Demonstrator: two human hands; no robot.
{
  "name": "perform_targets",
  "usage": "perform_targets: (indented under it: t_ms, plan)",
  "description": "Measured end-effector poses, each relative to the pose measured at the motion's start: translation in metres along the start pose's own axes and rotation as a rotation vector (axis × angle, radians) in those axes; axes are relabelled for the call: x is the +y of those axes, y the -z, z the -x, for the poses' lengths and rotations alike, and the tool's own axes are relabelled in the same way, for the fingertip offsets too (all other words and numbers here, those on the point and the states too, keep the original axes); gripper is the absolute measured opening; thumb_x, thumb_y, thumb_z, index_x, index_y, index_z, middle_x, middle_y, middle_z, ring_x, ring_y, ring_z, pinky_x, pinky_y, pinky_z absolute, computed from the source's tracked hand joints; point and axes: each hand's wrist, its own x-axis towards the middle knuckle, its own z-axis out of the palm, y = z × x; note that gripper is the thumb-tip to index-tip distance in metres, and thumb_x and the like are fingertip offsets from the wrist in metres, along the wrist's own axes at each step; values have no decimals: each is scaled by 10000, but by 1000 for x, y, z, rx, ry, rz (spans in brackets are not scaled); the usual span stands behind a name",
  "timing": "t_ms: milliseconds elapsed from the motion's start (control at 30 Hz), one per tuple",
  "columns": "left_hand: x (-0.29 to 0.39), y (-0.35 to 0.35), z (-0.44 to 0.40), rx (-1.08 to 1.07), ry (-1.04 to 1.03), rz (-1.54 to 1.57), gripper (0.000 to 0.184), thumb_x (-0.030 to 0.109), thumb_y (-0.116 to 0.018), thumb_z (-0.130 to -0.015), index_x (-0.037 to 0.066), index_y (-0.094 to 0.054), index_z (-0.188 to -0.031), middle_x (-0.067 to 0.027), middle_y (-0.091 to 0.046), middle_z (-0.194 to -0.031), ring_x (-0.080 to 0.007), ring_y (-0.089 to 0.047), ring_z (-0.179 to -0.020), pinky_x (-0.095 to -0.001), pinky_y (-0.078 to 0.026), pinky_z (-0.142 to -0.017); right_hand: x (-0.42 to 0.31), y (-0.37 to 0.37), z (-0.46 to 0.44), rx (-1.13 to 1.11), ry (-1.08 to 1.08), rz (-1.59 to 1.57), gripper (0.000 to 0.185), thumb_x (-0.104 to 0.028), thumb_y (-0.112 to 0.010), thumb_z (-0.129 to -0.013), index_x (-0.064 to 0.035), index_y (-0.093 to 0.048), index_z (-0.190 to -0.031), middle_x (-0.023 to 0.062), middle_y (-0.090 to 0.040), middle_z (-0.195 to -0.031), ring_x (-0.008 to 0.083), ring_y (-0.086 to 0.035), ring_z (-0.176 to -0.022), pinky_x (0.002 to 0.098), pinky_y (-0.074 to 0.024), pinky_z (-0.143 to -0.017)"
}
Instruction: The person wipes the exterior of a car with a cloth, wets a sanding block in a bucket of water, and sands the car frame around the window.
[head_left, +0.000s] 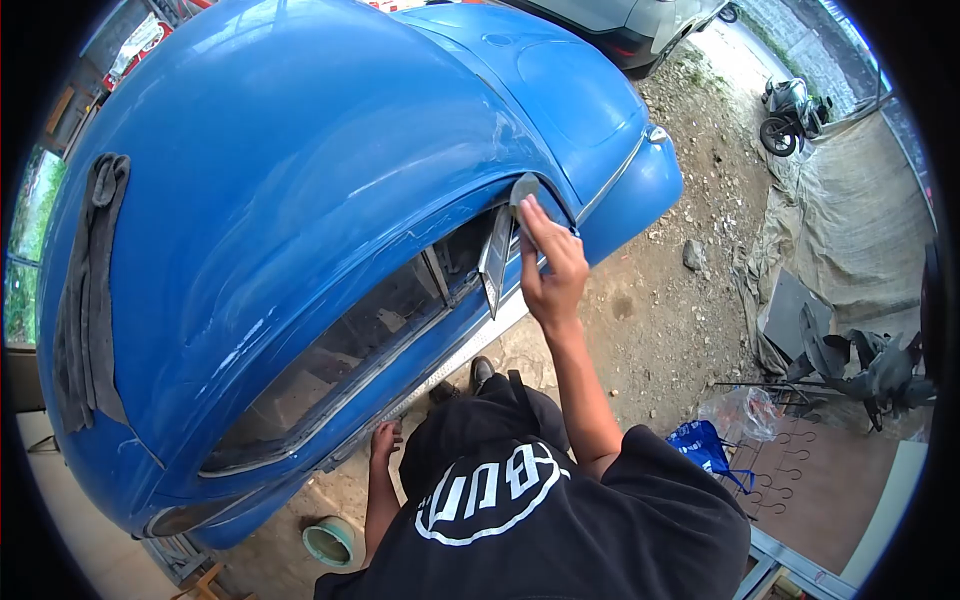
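Observation:
My right hand (555, 270) is closed on a flat grey sanding pad (523, 190), with its fingers stretched along it. The pad presses against the blue car (330, 150) at the front upper corner of the side window opening, by the windscreen pillar. Just below it, a small vent window (494, 260) is swung outward. My left hand (386, 440) hangs low beside the car door, its fingers loosely bent and nothing visible in them. Whether it touches the door, I cannot tell. Pale scuff marks show on the roof edge above the side window.
A dark grey cloth (95, 300) lies folded over the roof. On the ground stands a greenish bucket (330, 542). To the right are a rock (694, 255), a blue bag (700, 447), a draped tarp (850, 210) and a motorbike (792, 115). A white car (640, 25) is parked beyond.

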Motion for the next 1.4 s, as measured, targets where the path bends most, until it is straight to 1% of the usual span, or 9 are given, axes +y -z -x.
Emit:
perform_targets:
  t_ms: [233, 367, 500, 700, 900, 1000, 1167, 1267, 1400]
  plan:
    - [-93, 10, -8, -188, -168, -319, 336, 346, -579, -931, 121, -649, -1171, -76, -687, -947, -210, -658, -757, -408, -530, -685, -23, -32, -9, -97, 43, -92, 451, -59, -706, -792, -134, -721, -1237, 92, -680, -1295, 274, -606, -1247, 396, -464, -1052]
    - [-120, 8, -9, -270, -29, -307, 357, 336, -579, -926, 119, -636, -1203, -83, -684, -961, -219, -657, -785, -422, -532, -719, 55, -30, -10, -132, -448, -632, 344, -40, -650, -937, -69, -685, -1279, 128, -647, -1345, 272, -574, -1302, 338, -418, -1105]
    - [-114, 2, -12, -314, 254, -182, 381, 327, -579, -921, 117, -624, -1236, -90, -681, -975, -229, -657, -813, -435, -534, -753, 17, -39, 5, -74, -86, -177, 389, 13, -654, -912, -60, -669, -1294, 133, -652, -1331, 299, -530, -1351, 365, -418, -1112]
    - [-35, 8, -1, -150, 174, -150, 464, 408, -615, -902, 108, -586, -1255, -108, -659, -1099, -270, -658, -927, -457, -526, -795, 131, -57, 35, 85, -262, 40, 396, -3, -610, -902, -65, -660, -1290, 147, -651, -1308, 301, -601, -1255, 387, -498, -1030]
    - [12, -12, 6, -3, 125, -164, 381, 398, -583, -953, 136, -617, -1228, -84, -680, -1068, -207, -678, -796, -403, -536, -708, 126, -71, 47, 180, -253, 3, 380, -22, -620, -943, -67, -635, -1320, 184, -659, -1270, 299, -635, -1204, 337, -499, -1014]
    - [31, -40, 20, -6, 139, -179, 388, 400, -580, -954, 134, -615, -1234, -88, -679, -1066, -213, -678, -799, -407, -538, -717, 178, -84, 73, 132, -858, -97, 373, -19, -615, -945, -52, -633, -1316, 210, -648, -1275, 332, -617, -1218, 349, -488, -1026]
    - [30, -78, 25, -134, 1, -300, 343, 362, -582, -957, 134, -666, -1199, -80, -681, -1018, -191, -659, -786, -363, -531, -681, 175, -84, 79, 182, -443, -22, 359, -44, -544, -965, 47, -595, -1308, 282, -652, -1191, 415, -668, -1051, 432, -553, -887]
    - [6, -84, 11, -170, -229, -305, 313, 329, -570, -968, 128, -693, -1175, -84, -689, -1003, -177, -649, -774, -333, -525, -643, 210, -97, 100, 92, -882, 0, 336, -98, -556, -978, 19, -632, -1284, 317, -654, -876, 436, -685, -758, 469, -522, -680]
    - [78, -108, 57, -53, 174, -257, 362, 359, -560, -979, 115, -640, -1234, -99, -683, -1013, -210, -668, -811, -372, -543, -693, 216, -90, 99, -32, -904, -67, 352, -109, -553, -981, 23, -614, -1302, 327, -635, -927, 449, -664, -807, 464, -516, -721]
